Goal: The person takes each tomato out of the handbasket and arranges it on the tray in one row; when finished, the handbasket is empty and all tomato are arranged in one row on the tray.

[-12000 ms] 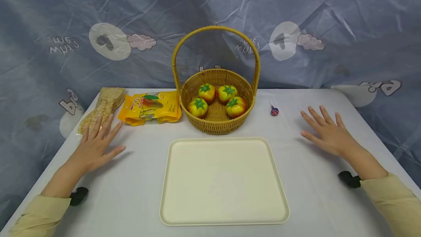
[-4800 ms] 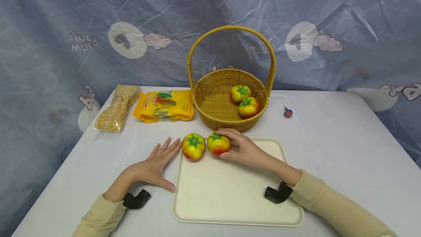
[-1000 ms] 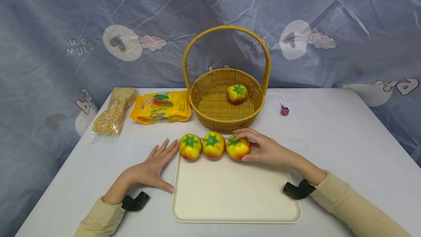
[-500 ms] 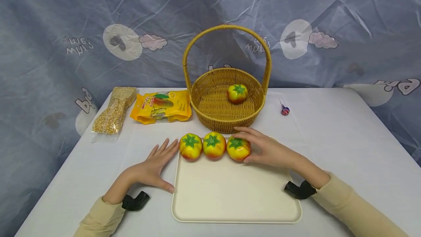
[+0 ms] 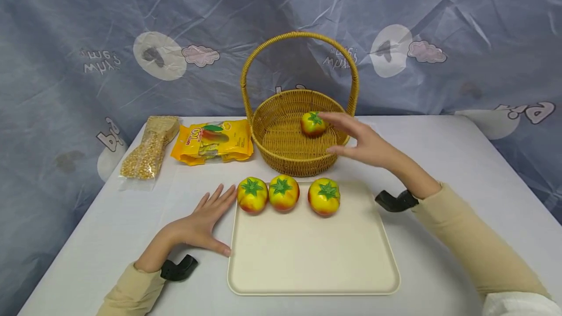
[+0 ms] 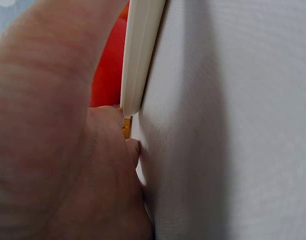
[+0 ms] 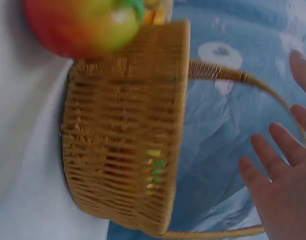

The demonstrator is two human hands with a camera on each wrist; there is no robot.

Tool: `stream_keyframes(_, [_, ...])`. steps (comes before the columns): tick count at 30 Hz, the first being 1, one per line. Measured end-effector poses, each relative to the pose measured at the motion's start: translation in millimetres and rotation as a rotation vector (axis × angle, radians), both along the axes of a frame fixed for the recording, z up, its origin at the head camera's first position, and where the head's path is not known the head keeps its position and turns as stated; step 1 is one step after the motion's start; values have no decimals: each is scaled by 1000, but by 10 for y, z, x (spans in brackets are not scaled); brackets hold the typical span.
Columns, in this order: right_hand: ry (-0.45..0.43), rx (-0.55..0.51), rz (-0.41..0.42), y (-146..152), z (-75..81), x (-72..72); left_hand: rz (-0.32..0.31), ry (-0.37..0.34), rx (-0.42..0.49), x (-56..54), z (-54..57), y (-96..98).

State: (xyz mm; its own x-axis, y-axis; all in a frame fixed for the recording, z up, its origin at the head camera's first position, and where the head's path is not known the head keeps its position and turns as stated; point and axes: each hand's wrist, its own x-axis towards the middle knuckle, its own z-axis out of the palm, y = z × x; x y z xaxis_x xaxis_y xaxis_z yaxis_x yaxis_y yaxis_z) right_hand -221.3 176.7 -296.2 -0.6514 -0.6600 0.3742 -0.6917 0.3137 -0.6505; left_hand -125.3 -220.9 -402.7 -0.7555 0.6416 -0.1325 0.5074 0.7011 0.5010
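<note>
In the head view my left hand [image 5: 199, 226] lies spread at the tray's left edge, its thumb and fingertips right at the rim. The cream tray [image 5: 307, 257] bears three yellow-red tomatoes with green star-shaped tops: a left tomato [image 5: 252, 195], a middle tomato [image 5: 284, 193] and a right tomato [image 5: 324, 197]. Over the right rim of the wicker basket [image 5: 303, 164] hangs my right hand [image 5: 366, 140], fingers extended and holding nothing. Its fingertips overlap the tomato in the basket [image 5: 312, 125]. The right wrist view shows the hand's spread fingers [image 7: 282, 155] above the basket's side.
Left of the basket lies a yellow mango-printed packet [image 5: 215, 141]. Beyond it is a clear bag of corn kernels [image 5: 149, 155]. The lollipop seen earlier right of the basket is hidden behind my right hand. A tall basket handle [image 5: 300, 34] arches up before the blue-grey cloth [image 5: 197, 4].
One by one, three tomatoes have moved from the basket to the tray. Within the last half second my right hand has let go of the right one and risen to the basket. The left hand stays put.
</note>
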Motion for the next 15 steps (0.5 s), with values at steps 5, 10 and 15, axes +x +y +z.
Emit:
stream_keyframes(5, [-195, -151, -79, -73, 0, -337, -3, -1, 7, 1, -2, -9])
stream_keyframes(10, [-250, -128, -149, -115, -145, -598, -6, -3, 12, -3, -18, -6])
stream_keyframes(15, [-209, -11, -186, -130, -283, -855, -2, 4, 12, 0, -11, -9])
